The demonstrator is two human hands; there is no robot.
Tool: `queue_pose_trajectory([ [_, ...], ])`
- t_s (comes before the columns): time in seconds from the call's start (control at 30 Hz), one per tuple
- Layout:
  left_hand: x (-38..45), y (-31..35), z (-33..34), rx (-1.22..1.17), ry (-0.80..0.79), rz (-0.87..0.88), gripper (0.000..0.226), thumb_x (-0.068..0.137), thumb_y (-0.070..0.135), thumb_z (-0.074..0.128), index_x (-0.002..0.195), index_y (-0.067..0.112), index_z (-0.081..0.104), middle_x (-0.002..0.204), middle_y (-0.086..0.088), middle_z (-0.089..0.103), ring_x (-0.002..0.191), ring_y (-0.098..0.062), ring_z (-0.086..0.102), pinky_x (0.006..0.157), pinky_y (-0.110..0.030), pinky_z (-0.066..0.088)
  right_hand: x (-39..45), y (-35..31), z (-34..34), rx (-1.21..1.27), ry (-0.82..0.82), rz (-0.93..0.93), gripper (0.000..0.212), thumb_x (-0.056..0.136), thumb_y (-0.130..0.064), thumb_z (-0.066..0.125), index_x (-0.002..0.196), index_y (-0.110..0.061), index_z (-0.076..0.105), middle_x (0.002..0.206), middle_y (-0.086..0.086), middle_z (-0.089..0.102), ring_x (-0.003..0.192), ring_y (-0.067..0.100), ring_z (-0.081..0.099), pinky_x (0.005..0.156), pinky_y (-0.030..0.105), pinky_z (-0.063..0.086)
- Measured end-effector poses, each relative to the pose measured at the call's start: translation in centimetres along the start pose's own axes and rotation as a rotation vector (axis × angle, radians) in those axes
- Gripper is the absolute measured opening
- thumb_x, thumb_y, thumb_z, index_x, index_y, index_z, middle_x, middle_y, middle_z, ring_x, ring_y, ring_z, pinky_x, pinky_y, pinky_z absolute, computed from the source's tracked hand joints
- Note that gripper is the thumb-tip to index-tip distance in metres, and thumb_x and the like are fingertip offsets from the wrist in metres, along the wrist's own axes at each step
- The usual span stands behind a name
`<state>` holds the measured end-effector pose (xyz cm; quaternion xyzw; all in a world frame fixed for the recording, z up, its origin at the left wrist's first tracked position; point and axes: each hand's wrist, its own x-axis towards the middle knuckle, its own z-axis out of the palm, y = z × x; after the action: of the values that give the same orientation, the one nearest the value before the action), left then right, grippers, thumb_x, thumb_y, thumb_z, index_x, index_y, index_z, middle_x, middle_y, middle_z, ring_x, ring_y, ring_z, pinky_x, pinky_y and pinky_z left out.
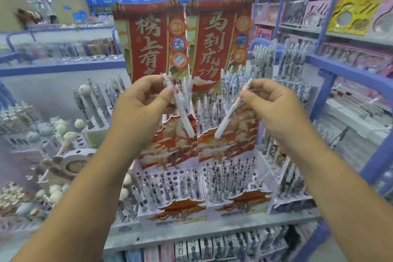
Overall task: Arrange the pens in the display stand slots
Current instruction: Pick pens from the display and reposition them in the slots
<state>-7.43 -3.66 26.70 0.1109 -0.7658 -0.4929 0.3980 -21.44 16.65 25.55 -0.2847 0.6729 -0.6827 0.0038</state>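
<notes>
pens: one [179, 108] pinched in left hand [142, 100], one [230, 112] in right hand [270, 102].

Pale shelf [212, 232], two red-and-white display stands [170, 176], seemingly cardboard, side by side

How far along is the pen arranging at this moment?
Partly done. Both red-and-white display stands already hold many pens, and the right stand looks fuller. In hand: the left hand grips several white pens, and the right hand pinches one white pen; all are tilted tip-down above the stands. Left to do: empty slots remain, mostly in the left stand.
</notes>
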Motion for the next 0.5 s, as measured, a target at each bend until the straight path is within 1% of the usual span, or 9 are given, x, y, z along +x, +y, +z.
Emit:
queue_pose_trajectory([
  [0.07,1.1,1.1,0.5,0.031,-0.001,0.033,0.012,0.098,0.016,0.065,0.107,0.021,0.071,0.095,-0.002,0.074,0.076,-0.008,0.073,0.072,-0.023,0.061,1.4,-1.1,-0.1,-0.04,-0.061,-0.039,0.008,0.097,-0.015,0.068,0.105,-0.015,0.069,0.09,0.006,0.074,0.073,0.017,0.076,0.067,0.032,0.063],
  [0.1,1.7,1.7,0.7,0.047,0.001,0.047,0.011,0.098,0.017,0.065,0.106,0.023,0.071,0.095,-0.001,0.075,0.077,-0.009,0.073,0.072,-0.023,0.061,2.2,-1.7,-0.1,-0.063,-0.093,-0.073,0.006,0.098,-0.014,0.068,0.099,-0.019,0.07,0.088,0.007,0.074,0.074,0.019,0.076,0.069,0.034,0.064],
  [0.13,2.4,2.3,0.9,0.059,0.007,0.061,0.011,0.098,0.017,0.065,0.104,0.025,0.07,0.095,-0.001,0.075,0.077,-0.011,0.074,0.071,-0.023,0.06,3.0,-2.3,0.1,-0.082,-0.117,-0.107,0.009,0.098,-0.014,0.067,0.095,-0.022,0.07,0.087,0.008,0.075,0.074,0.021,0.076,0.071,0.035,0.064],
  [0.17,3.2,2.9,1.1,0.071,0.015,0.077,0.011,0.099,0.018,0.064,0.104,0.025,0.07,0.096,-0.002,0.076,0.078,-0.013,0.075,0.07,-0.024,0.06,3.9,-2.9,0.2,-0.102,-0.132,-0.136,0.009,0.098,-0.013,0.067,0.095,-0.021,0.07,0.087,0.01,0.075,0.074,0.022,0.076,0.072,0.036,0.065],
  [0.23,4.9,4.3,1.6,0.112,0.042,0.11,0.011,0.099,0.019,0.064,0.107,0.023,0.07,0.095,-0.004,0.075,0.078,-0.015,0.076,0.069,-0.027,0.06,6.2,-3.8,0.7,-0.155,-0.141,-0.176,0.005,0.098,-0.012,0.066,0.098,-0.014,0.071,0.087,0.012,0.074,0.074,0.024,0.075,0.073,0.04,0.065],
  [0.27,5.7,4.9,1.9,0.131,0.052,0.123,0.011,0.099,0.019,0.063,0.109,0.022,0.069,0.094,-0.003,0.075,0.076,-0.013,0.075,0.068,-0.027,0.061,7.3,-4.2,1.0,-0.187,-0.14,-0.194,0.005,0.097,-0.014,0.067,0.097,-0.012,0.071,0.086,0.012,0.073,0.074,0.024,0.074,0.073,0.043,0.065],
  [0.33,7.4,5.9,2.4,0.152,0.077,0.145,0.011,0.1,0.016,0.063,0.108,0.021,0.068,0.094,0.0,0.074,0.071,-0.006,0.074,0.068,-0.023,0.061,9.5,-4.6,1.7,-0.23,-0.13,-0.238,0.007,0.094,-0.02,0.068,0.094,-0.014,0.071,0.087,0.012,0.073,0.079,0.03,0.074,0.075,0.051,0.062],
  [0.4,9.0,6.2,2.7,0.162,0.091,0.164,0.012,0.099,0.012,0.063,0.107,0.021,0.067,0.093,0.001,0.073,0.069,-0.003,0.072,0.069,-0.021,0.061,11.4,-4.5,2.3,-0.256,-0.122,-0.263,0.008,0.093,-0.024,0.068,0.095,-0.017,0.07,0.091,0.011,0.074,0.084,0.033,0.073,0.078,0.053,0.061],
  [0.5,11.1,5.8,2.6,0.201,0.091,0.171,0.014,0.099,0.012,0.063,0.111,0.015,0.069,0.092,-0.002,0.075,0.073,-0.008,0.074,0.073,-0.025,0.062,13.5,-4.3,3.3,-0.28,-0.118,-0.269,0.007,0.094,-0.025,0.067,0.1,-0.021,0.068,0.094,0.004,0.072,0.082,0.026,0.074,0.077,0.048,0.062],
])
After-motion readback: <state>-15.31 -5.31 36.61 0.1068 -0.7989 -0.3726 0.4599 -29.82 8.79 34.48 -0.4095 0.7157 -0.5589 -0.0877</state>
